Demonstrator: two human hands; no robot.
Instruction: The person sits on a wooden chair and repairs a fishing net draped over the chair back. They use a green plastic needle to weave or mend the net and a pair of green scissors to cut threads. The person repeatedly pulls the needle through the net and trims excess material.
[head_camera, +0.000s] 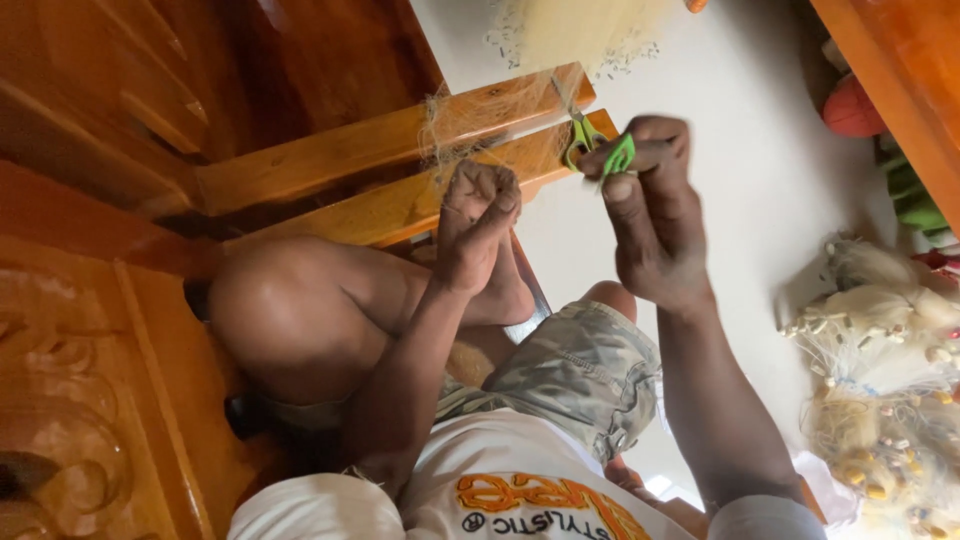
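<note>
Glossy varnished wood forms the bench (400, 140). The scissors (600, 150) have bright green plastic handles. The fishing net (500, 110) is fine, pale thread; the floor (760, 160) looks smooth, matt.

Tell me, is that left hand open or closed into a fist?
Closed. The left hand is curled into a fist, fingers folded in, gripping strands of the fine net draped over the wooden bars.
</note>
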